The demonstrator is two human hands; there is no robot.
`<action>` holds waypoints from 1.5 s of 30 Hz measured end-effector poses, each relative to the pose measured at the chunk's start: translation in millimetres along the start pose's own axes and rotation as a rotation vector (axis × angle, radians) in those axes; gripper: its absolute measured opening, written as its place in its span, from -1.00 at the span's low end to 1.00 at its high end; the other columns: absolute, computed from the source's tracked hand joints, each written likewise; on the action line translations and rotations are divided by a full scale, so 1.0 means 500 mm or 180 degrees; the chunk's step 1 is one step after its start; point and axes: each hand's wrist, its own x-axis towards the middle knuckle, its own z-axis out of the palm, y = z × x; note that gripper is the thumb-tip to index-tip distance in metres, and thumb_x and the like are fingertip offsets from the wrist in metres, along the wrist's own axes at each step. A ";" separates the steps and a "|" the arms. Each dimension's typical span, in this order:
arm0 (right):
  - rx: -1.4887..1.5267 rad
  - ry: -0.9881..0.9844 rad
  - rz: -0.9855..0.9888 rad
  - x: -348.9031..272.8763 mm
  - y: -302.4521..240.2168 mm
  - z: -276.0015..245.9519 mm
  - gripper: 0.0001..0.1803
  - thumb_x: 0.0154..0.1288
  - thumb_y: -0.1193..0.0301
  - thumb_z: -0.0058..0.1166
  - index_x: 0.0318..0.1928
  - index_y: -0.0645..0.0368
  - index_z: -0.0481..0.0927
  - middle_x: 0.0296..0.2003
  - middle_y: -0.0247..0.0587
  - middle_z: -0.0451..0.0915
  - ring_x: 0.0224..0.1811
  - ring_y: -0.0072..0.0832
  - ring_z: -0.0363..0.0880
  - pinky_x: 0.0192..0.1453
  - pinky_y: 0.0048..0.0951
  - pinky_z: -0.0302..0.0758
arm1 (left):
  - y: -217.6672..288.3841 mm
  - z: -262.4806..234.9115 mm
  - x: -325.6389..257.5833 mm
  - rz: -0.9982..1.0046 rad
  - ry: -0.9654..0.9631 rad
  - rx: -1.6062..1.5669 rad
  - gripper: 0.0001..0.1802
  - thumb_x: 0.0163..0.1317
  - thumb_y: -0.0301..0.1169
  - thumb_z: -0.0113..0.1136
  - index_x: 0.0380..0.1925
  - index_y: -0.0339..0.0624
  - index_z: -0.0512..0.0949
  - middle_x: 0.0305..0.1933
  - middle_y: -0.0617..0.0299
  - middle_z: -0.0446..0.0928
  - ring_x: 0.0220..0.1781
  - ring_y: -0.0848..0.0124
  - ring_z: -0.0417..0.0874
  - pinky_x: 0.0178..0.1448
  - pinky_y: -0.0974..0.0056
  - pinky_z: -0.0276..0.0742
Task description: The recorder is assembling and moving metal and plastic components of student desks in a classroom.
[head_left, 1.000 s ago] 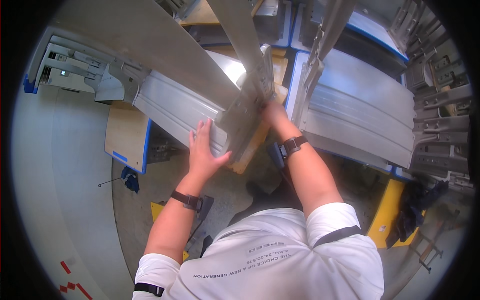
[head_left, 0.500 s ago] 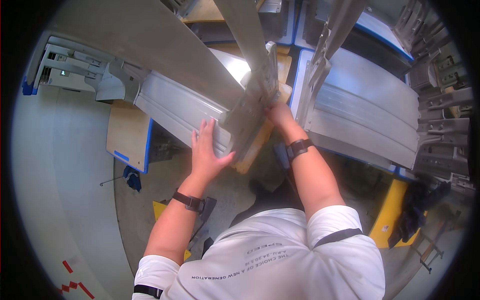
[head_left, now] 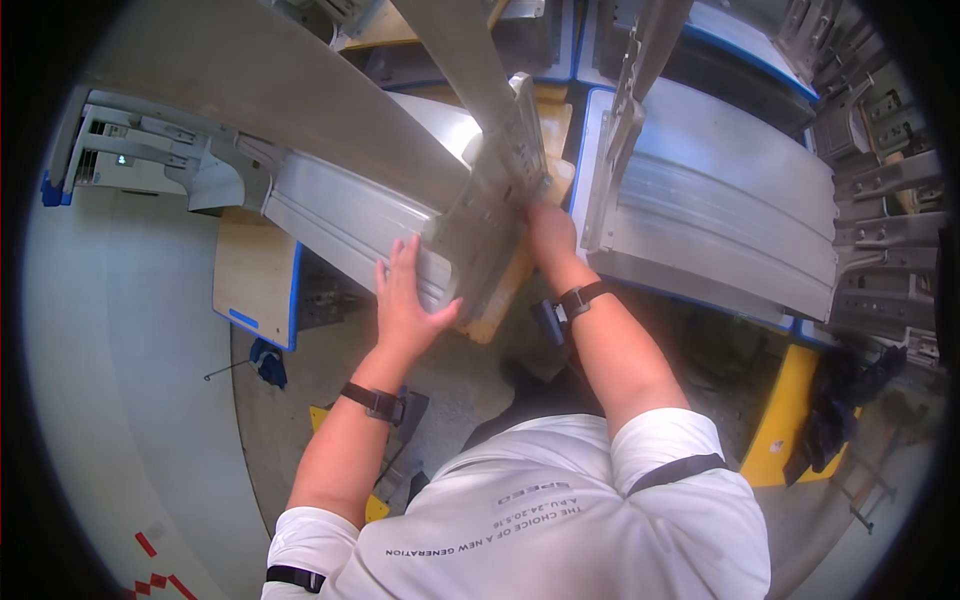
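Observation:
A large grey sheet-metal car door (head_left: 345, 205) with a window frame slants across the upper left and centre in front of me. My left hand (head_left: 405, 312) rests against its ribbed lower skin near the end, fingers spread and the thumb held out to the side. At the door's upright end flange (head_left: 490, 215), my right hand (head_left: 550, 240) is closed, its fingers curled at the edge. The fingertips of that hand are partly hidden, so their exact hold is hard to see.
A second grey door (head_left: 720, 200) lies to the right on a blue-edged board. Several metal parts (head_left: 885, 240) are stacked along the far right. A wooden board with blue trim (head_left: 255, 280) is at left, a yellow stand (head_left: 780, 420) at lower right, a dark cloth (head_left: 268, 362) at lower left.
The door and both hands have shifted slightly to the left in view. The right hand sits a little lower, its wrist turned. The left hand keeps its spread pose against the door.

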 end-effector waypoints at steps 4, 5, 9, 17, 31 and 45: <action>0.0284 -0.0278 0.0450 0.003 -0.013 -0.009 -0.83 0.13 0.35 0.08 -0.30 0.07 0.66 -0.32 0.00 0.63 -0.23 -0.05 0.61 -0.16 -0.12 0.53 | 0.000 -0.002 -0.002 -0.0048 -0.0033 -0.0025 0.09 -0.20 -0.21 0.43 0.35 -0.19 0.05 0.34 0.01 0.23 0.46 0.07 0.10 0.47 -0.10 -0.13; 0.0279 -0.0287 0.0443 0.004 -0.014 -0.015 -0.83 0.13 0.35 0.08 -0.30 0.07 0.66 -0.32 0.00 0.63 -0.23 -0.05 0.61 -0.16 -0.12 0.53 | 0.000 -0.002 -0.003 -0.0041 -0.0021 -0.0030 0.09 -0.20 -0.21 0.43 0.35 -0.19 0.05 0.34 0.00 0.23 0.45 0.07 0.10 0.47 -0.10 -0.13; 0.0152 -0.0284 0.0305 0.022 -0.011 -0.012 -0.84 0.13 0.37 0.08 -0.30 0.09 0.67 -0.35 0.02 0.63 -0.24 -0.01 0.59 -0.14 -0.13 0.51 | 0.008 -0.002 0.007 -0.0026 -0.0045 -0.0050 0.03 -0.24 -0.18 0.45 0.25 -0.28 0.13 0.29 -0.04 0.26 0.47 0.08 0.08 0.46 -0.15 -0.12; -0.0045 -0.0394 0.0102 0.022 -0.003 -0.011 -0.80 0.19 0.29 0.08 -0.31 0.12 0.66 -0.37 0.04 0.62 -0.23 -0.02 0.59 -0.13 -0.10 0.50 | 0.000 -0.003 0.002 -0.0041 -0.0015 -0.0031 0.06 -0.23 -0.19 0.44 0.29 -0.25 0.11 0.30 -0.02 0.26 0.46 0.07 0.11 0.46 -0.13 -0.12; 0.1312 0.0272 0.0646 -0.007 0.011 -0.006 -0.80 0.20 0.32 0.06 -0.34 0.18 0.65 -0.45 0.05 0.60 -0.33 -0.01 0.60 -0.22 -0.13 0.50 | 0.000 0.000 0.006 -0.0025 -0.0007 -0.0045 0.08 -0.22 -0.21 0.43 0.34 -0.17 0.08 0.34 0.03 0.25 0.45 0.09 0.12 0.47 -0.11 -0.12; 0.0568 0.0868 0.0105 -0.027 0.007 0.029 -0.91 0.13 0.42 0.06 -0.41 0.12 0.60 -0.44 -0.02 0.60 -0.35 -0.02 0.58 -0.26 -0.08 0.50 | 0.002 0.006 0.003 -0.0059 -0.0042 -0.0028 0.08 -0.24 -0.22 0.44 0.33 -0.20 0.10 0.30 0.01 0.28 0.44 0.07 0.14 0.45 -0.14 -0.11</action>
